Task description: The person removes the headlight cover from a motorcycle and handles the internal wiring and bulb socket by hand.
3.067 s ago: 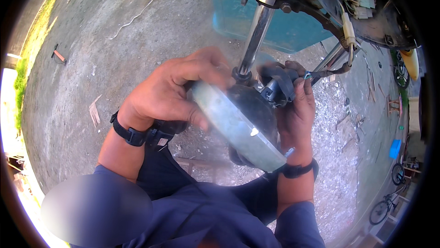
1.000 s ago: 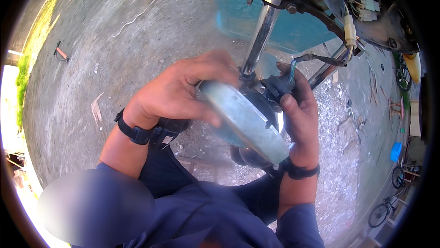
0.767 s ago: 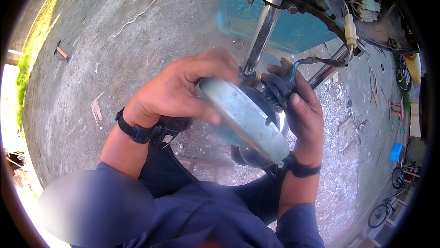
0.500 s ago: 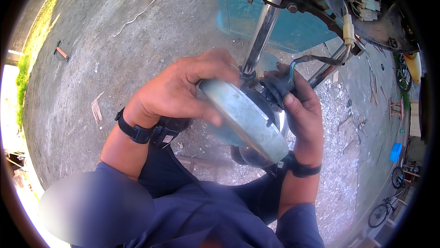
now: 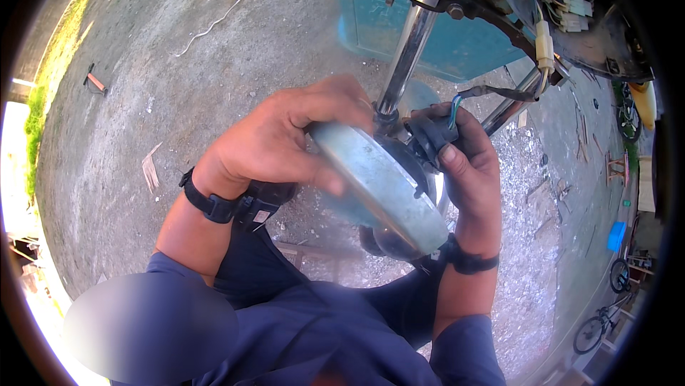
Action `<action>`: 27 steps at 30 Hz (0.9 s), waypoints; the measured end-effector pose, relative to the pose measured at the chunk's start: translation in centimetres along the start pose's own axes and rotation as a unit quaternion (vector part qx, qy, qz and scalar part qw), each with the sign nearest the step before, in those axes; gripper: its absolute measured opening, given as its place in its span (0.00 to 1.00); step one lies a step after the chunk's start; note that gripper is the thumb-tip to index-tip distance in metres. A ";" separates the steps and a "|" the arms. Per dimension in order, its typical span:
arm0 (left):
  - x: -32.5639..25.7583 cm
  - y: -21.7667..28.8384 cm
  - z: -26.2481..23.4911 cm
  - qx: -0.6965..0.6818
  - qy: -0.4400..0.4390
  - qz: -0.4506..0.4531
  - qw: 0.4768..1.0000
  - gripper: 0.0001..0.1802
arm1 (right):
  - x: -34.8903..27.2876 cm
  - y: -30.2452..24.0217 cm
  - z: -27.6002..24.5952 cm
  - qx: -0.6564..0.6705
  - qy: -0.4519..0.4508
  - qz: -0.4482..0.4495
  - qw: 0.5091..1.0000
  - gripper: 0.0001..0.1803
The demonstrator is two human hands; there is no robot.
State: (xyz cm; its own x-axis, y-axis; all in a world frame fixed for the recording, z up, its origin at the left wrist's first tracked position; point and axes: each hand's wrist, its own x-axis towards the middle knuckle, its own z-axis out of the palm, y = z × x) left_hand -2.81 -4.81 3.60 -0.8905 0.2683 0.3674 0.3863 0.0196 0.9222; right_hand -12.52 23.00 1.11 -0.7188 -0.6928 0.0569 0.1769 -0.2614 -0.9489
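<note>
My left hand grips the upper left rim of a round headlight with a pale, scuffed metal ring, held tilted on edge over my lap. At the headlight's back, my right hand pinches a black plug between thumb and fingers. Blue and green wires come out of the plug and run up in a dark sleeve toward the motorcycle. Whether the plug is seated on the headlight cannot be seen clearly. Just beyond my hands stands a chrome fork tube.
At the upper right, the motorcycle's open front housing shows loose wires and a white connector. A teal panel stands behind the fork. An orange-handled tool and a pale cord lie on the concrete. Bicycles stand far right.
My right hand has turned the black plug slightly, and the wires above it have shifted a little. The left hand and the headlight are almost unmoved.
</note>
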 end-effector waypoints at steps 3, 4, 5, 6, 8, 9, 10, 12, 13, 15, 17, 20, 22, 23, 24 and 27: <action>0.0 0.0 -0.1 -0.001 0.000 -0.001 1.000 0.31 | 0.1 0.1 0.0 0.009 -0.009 -0.014 1.000 0.33; 0.1 0.0 -0.1 -0.002 0.000 0.000 1.000 0.31 | 0.1 0.1 0.0 0.014 -0.013 -0.021 1.000 0.32; 0.1 0.0 0.0 -0.002 -0.001 0.001 1.000 0.31 | 0.1 0.1 -0.1 0.011 -0.014 -0.019 1.000 0.32; 0.0 -0.1 0.0 -0.008 0.002 0.002 1.000 0.30 | 0.1 0.1 -0.2 0.009 -0.015 -0.017 1.000 0.32; 0.1 -0.3 0.1 -0.019 0.007 0.005 1.000 0.30 | 0.1 0.0 -0.3 0.004 -0.017 -0.015 1.000 0.31; 0.1 -0.3 0.1 -0.020 0.006 0.007 1.000 0.30 | 0.1 -0.1 -0.3 0.001 -0.018 -0.015 1.000 0.31; 0.1 -0.3 0.0 -0.020 0.005 0.008 1.000 0.30 | 0.2 -0.2 -0.3 0.000 -0.018 -0.014 1.000 0.31; 0.1 -0.3 0.0 -0.022 0.003 0.007 1.000 0.30 | 0.2 -0.2 -0.3 -0.003 -0.019 -0.012 1.000 0.31; 0.1 -0.4 0.0 -0.025 0.003 0.005 1.000 0.30 | 0.2 -0.2 -0.3 -0.004 -0.019 -0.011 1.000 0.31; 0.1 -0.5 0.0 -0.035 0.004 0.002 0.999 0.30 | 0.2 0.0 -0.4 0.004 -0.020 -0.017 1.000 0.31; 0.1 -0.6 0.1 -0.049 0.009 -0.003 0.999 0.30 | 0.3 0.0 -0.4 0.022 -0.023 -0.024 0.999 0.31; 0.0 -0.8 0.2 -0.093 0.025 -0.006 0.995 0.30 | 0.4 -0.1 -0.1 0.040 -0.023 -0.034 0.998 0.31; 0.1 -0.8 0.0 -0.050 0.012 0.011 0.999 0.30 | 0.3 0.0 -0.1 0.026 -0.015 -0.041 0.999 0.31; 0.1 -0.8 0.0 -0.028 0.005 0.019 0.999 0.30 | 0.3 0.0 -0.3 0.017 -0.013 -0.032 0.999 0.31; 0.1 -0.7 0.0 -0.025 0.005 0.017 1.000 0.30 | 0.2 0.1 -0.7 0.008 -0.012 -0.024 1.000 0.31; 0.2 -0.5 0.1 -0.015 0.005 0.016 1.000 0.30 | 0.1 0.0 -0.8 -0.013 -0.007 -0.017 1.000 0.31</action>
State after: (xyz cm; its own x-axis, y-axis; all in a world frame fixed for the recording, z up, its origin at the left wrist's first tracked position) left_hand -3.13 -4.65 3.19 -0.8807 0.2582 0.3971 0.4066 -0.0175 0.9134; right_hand -13.17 23.43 0.82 -0.7143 -0.6934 0.0942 0.1348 -0.2684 -0.9538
